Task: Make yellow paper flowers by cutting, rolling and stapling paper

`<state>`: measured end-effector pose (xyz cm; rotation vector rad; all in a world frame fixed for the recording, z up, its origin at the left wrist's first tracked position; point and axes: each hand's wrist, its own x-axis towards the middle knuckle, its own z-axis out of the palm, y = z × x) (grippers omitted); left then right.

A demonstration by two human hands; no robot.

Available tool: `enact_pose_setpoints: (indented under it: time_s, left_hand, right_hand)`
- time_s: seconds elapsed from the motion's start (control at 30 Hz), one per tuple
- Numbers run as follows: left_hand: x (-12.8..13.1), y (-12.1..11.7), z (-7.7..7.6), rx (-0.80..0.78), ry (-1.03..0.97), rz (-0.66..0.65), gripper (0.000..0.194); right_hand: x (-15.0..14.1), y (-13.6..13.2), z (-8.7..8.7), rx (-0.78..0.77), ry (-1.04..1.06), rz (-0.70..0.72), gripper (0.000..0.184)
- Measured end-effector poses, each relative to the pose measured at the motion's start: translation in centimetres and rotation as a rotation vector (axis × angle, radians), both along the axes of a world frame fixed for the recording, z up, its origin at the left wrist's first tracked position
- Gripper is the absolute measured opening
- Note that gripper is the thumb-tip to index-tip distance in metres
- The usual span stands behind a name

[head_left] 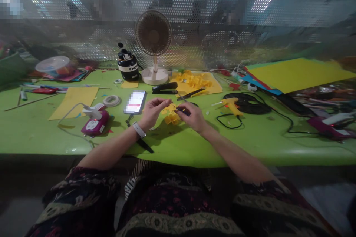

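Observation:
My left hand (153,112), with a white watch strap at the wrist, pinches the edge of a small yellow paper piece (171,106). Opposite it, my right hand (193,117) is closed around a small dark-handled tool whose thin tip points at the paper; I cannot make out its kind. Yellow paper petals (172,119) lie on the green table just under both hands. To the left of my left hand is a lit phone (135,102). A black stapler (164,88) rests beyond the hands.
A fan (154,33) and black bottle (128,67) stand at the back. Yellow paper flowers (191,79) lie behind the stapler. A yellow glue gun (232,106) with a cord is at right, a tape roll (111,100) and purple power strip (96,123) at left. Coloured sheets (300,74) are stacked far right.

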<state>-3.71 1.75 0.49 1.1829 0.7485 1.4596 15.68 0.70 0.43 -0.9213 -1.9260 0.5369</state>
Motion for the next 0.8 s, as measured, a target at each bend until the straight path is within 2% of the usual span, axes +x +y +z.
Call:
enact_pose_setpoints:
  time_s: [0.17,0.3,0.63,0.8]
  left_hand:
    - [-0.03,0.04,0.1,-0.012,-0.002,0.025,0.025]
    - [-0.07,0.07,0.17,-0.019,-0.002,0.023,0.026]
    - [0.12,-0.15,0.07,-0.018,-0.012,-0.01,0.024]
    - [0.01,-0.03,0.04,-0.029,-0.017,-0.012,0.023]
  right_hand:
    - [-0.12,0.01,0.18,-0.095,0.045,0.01,0.038]
    - [-0.14,0.1,0.37,-0.071,0.007,0.052,0.041]
    - [-0.22,-0.07,0.28,-0.065,0.022,-0.055,0.041]
    - [-0.13,-0.18,0.66,-0.126,0.029,0.033,0.041]
